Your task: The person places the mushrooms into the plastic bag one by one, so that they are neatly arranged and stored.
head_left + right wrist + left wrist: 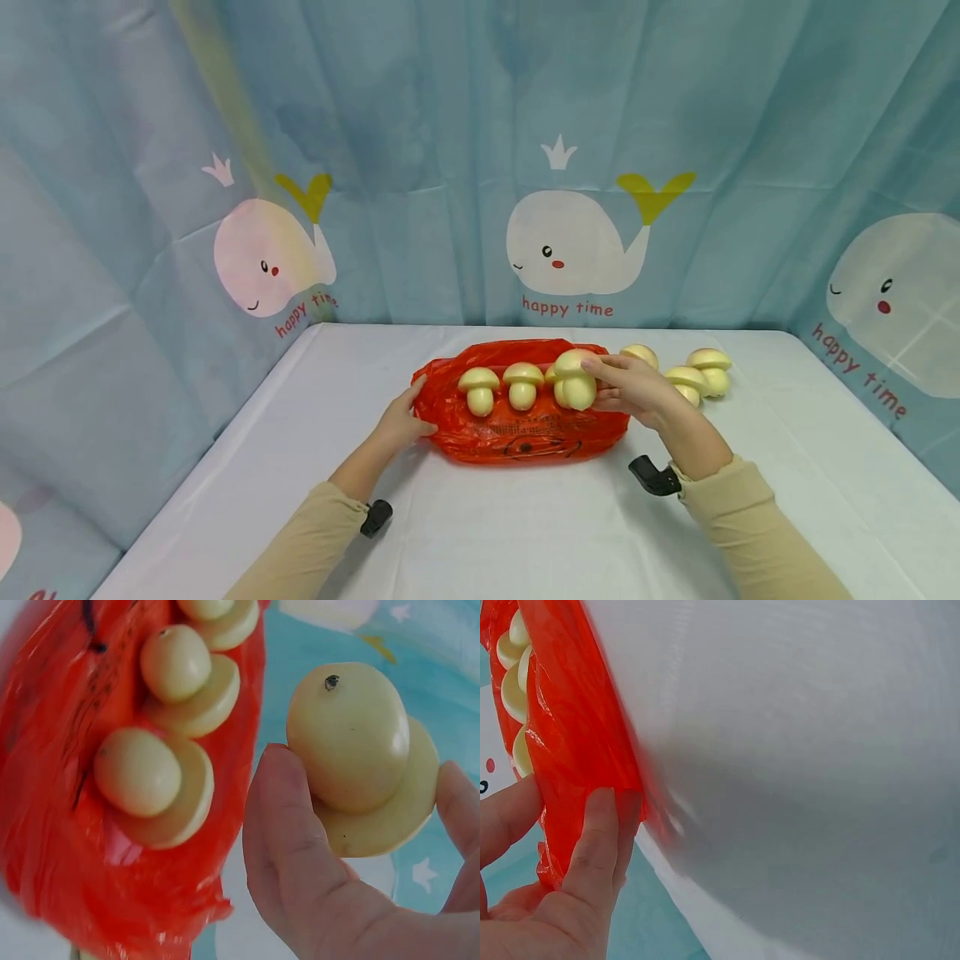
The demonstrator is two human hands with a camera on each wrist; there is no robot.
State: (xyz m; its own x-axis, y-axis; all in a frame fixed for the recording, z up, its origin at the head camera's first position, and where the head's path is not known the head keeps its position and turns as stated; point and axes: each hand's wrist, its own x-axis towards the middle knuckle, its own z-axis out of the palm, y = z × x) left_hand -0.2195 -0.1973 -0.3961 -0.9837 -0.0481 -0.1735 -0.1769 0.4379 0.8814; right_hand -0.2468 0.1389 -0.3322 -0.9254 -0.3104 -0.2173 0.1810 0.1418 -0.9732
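Note:
A red plastic bag (pixel 517 450) with dark print and a drawn smiling face lies on the white table. Several pale yellow-green toy mushrooms sit in a row on it, among them a left one (pixel 480 392) and a middle one (pixel 522 386). My left hand (pixel 401 421) holds the bag's left end, thumb and fingers on either side of it in the left wrist view. Near the bag's right end, my right hand (pixel 633 387) grips another toy mushroom (pixel 349 742) between thumb and fingers. That mushroom partly hides one behind it in the head view.
To the right of the bag, loose toy mushrooms stand on the table (pixel 780 467): a rear one (pixel 640 356), a near one (pixel 686 383) and a far-right one (pixel 709 371). A blue curtain (pixel 420 167) with whale prints hangs behind and at the sides.

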